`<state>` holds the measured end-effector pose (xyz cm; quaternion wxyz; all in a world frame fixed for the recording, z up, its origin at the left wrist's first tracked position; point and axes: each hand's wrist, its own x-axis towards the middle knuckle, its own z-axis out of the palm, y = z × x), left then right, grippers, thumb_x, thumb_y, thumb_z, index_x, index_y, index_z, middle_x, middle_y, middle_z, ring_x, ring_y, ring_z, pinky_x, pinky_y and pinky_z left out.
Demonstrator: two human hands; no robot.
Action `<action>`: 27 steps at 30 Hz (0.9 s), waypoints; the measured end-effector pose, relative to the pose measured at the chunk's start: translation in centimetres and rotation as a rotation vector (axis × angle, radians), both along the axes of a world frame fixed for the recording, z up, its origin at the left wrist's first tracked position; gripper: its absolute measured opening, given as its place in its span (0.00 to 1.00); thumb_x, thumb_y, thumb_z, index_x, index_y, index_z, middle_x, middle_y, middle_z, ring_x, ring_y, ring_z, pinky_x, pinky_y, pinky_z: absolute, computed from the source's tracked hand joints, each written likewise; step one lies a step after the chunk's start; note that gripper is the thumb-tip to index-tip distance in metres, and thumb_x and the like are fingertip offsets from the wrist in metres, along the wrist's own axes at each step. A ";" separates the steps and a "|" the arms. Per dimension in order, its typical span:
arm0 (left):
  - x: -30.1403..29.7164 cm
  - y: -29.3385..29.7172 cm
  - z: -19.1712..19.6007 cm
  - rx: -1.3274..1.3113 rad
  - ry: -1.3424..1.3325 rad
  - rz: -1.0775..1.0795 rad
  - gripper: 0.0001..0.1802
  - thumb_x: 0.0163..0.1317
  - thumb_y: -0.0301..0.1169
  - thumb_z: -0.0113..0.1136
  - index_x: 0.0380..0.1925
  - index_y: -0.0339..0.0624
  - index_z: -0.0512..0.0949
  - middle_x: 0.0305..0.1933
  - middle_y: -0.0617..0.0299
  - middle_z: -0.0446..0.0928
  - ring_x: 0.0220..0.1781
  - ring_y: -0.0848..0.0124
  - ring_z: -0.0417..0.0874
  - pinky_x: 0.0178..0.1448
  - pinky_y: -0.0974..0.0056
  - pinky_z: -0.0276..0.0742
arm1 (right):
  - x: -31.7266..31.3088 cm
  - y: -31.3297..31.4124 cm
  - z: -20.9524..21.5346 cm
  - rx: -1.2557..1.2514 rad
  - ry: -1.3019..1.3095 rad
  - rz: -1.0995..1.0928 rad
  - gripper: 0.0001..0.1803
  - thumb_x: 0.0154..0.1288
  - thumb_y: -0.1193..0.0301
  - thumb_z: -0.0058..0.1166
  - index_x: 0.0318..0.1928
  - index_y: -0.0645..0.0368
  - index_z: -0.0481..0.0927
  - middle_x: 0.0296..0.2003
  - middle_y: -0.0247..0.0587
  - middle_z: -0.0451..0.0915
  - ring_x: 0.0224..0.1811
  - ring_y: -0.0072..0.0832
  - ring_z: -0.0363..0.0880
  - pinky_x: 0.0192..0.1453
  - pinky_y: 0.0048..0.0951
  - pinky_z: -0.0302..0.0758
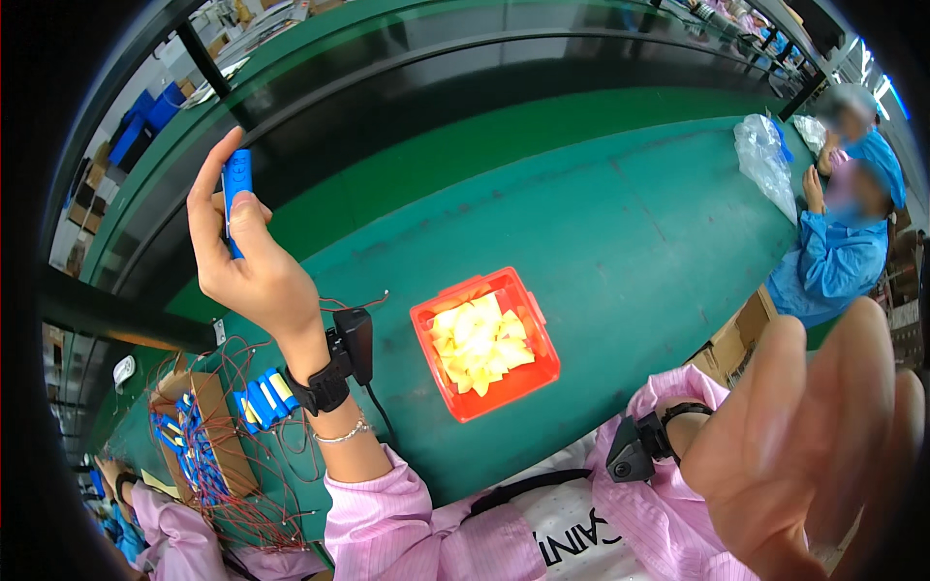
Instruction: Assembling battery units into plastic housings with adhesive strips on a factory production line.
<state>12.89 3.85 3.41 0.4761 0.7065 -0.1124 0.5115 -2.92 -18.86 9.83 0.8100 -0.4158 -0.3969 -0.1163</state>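
Note:
My left hand (242,242) is raised over the far left of the table, closed on a slim blue battery pack (238,179). Thumb and fingers pinch the pack, which stands nearly upright. Close to the camera on the right, my right hand (814,436) is lifted with its fingers stretched out and slightly blurred; nothing shows in it. Between my arms on the table sits a red plastic bin (465,404) holding a heap of yellow paper-like pieces (480,344). Left of my left forearm lies a row of blue battery packs (266,399) with some yellow on them.
A cardboard box (228,450) full of blue packs and tangled red wires (281,484) stands at the left. Clear plastic bags (763,160) lie at the table's far right, near people in blue (833,257). A metal post (126,310) juts in at left.

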 end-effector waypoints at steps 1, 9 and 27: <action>0.1 0.1 -0.1 0.008 -0.004 0.004 0.21 0.60 0.24 0.42 0.49 0.40 0.81 0.21 0.71 0.62 0.24 0.83 0.59 0.29 0.74 0.53 | -0.3 0.0 0.0 0.001 -0.016 0.017 0.03 0.63 0.73 0.49 0.34 0.53 0.69 0.39 0.31 0.74 0.44 0.36 0.71 0.40 0.54 0.69; 0.2 0.0 0.0 -0.006 -0.016 -0.017 0.21 0.61 0.24 0.42 0.49 0.39 0.81 0.21 0.71 0.64 0.24 0.83 0.60 0.29 0.74 0.52 | -1.5 -0.3 0.5 0.008 -0.174 0.175 0.02 0.59 0.76 0.48 0.31 0.56 0.70 0.32 0.34 0.75 0.29 0.34 0.74 0.27 0.47 0.72; 0.1 -0.1 0.1 -0.022 -0.015 -0.040 0.20 0.58 0.24 0.44 0.47 0.37 0.82 0.21 0.71 0.64 0.24 0.83 0.59 0.29 0.73 0.54 | -2.1 0.2 0.9 0.148 -0.011 0.292 0.06 0.60 0.76 0.42 0.29 0.59 0.73 0.25 0.35 0.74 0.16 0.31 0.70 0.15 0.39 0.68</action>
